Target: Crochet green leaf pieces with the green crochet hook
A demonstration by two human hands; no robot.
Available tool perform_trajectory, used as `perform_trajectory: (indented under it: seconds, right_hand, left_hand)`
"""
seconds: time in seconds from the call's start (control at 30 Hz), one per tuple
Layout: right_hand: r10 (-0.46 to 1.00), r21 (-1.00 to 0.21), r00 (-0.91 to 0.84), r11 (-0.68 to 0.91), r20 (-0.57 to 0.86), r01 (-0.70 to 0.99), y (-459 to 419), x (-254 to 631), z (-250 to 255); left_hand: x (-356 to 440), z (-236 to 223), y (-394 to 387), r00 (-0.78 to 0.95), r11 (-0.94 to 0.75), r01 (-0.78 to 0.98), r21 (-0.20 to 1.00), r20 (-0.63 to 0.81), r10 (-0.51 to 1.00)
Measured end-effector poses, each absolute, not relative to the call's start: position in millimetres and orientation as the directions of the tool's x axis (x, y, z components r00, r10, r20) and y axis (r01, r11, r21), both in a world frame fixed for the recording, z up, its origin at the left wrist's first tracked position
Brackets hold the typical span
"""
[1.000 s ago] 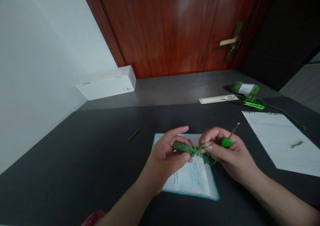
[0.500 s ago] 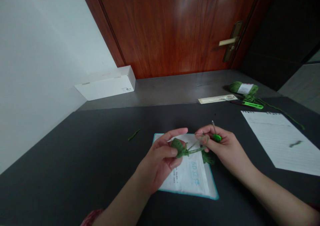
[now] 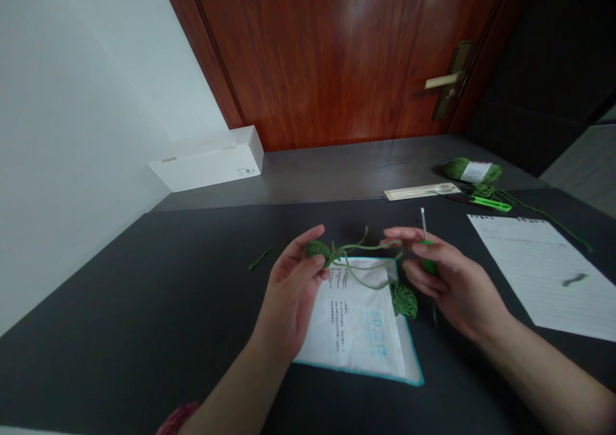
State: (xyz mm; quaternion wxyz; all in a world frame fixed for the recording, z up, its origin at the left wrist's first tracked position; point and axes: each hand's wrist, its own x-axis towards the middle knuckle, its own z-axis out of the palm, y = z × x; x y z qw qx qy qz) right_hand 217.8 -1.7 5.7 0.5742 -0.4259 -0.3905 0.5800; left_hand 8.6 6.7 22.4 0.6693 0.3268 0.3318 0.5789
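A small green crocheted piece (image 3: 318, 250) is pinched between the thumb and fingers of my left hand (image 3: 294, 287). Loose strands of green yarn (image 3: 368, 247) run from it toward my right hand (image 3: 447, 274). That hand is closed around a crochet hook (image 3: 428, 265) with a green grip, its metal tip pointing up. Whether the strands touch my right fingertips I cannot tell. Under the strands, a second green yarn piece (image 3: 403, 299) lies at the right edge of a white packet (image 3: 353, 332) with a blue border.
At the back right are a yarn skein (image 3: 474, 170), a bright green cutter-like tool (image 3: 491, 203) and a narrow packaged strip (image 3: 421, 191). Lined paper (image 3: 543, 268) lies at the right. A yarn scrap (image 3: 260, 258) rests on the left; a white box (image 3: 206, 162) stands behind.
My left hand has moved up and left with the crocheted piece. My right hand has shifted right with the crochet hook, now upright, and the yarn strands between them are spread wider.
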Motion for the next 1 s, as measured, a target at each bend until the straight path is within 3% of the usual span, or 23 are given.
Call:
perform_trajectory:
  seconds: [0.1,0.17,0.37,0.57,0.8,1.0]
  right_hand:
    - [0.985,-0.937,0.169,0.082,0.025,-0.339,0,220,3]
    - [0.983,-0.944,0.178,0.097,0.041,-0.316,0,218,2]
    - [0.979,-0.978,-0.191,-0.101,-0.065,-0.184,-10,201,1]
    - [0.906,-0.99,-0.408,-0.136,-0.109,-0.037,-10,207,4]
    - [0.943,-0.99,-0.31,-0.139,-0.121,-0.038,-5,216,1]
    - [0.978,-0.983,-0.151,-0.16,-0.145,-0.088,2,215,-8]
  left_hand:
    - [11,21,5,0.086,0.069,-0.512,0.856,-0.029,0.996]
    - [12,21,3,0.131,0.077,-0.503,0.861,-0.013,0.991]
    - [16,23,-2,0.383,0.272,-0.518,0.811,-0.064,0.921]
    - [8,25,4,0.346,0.284,-0.662,0.694,-0.053,0.937]
    - [-10,37,19,0.194,0.224,-0.868,0.443,-0.112,0.975]
    - [-10,39,17,0.249,0.301,-0.899,0.319,-0.193,0.949]
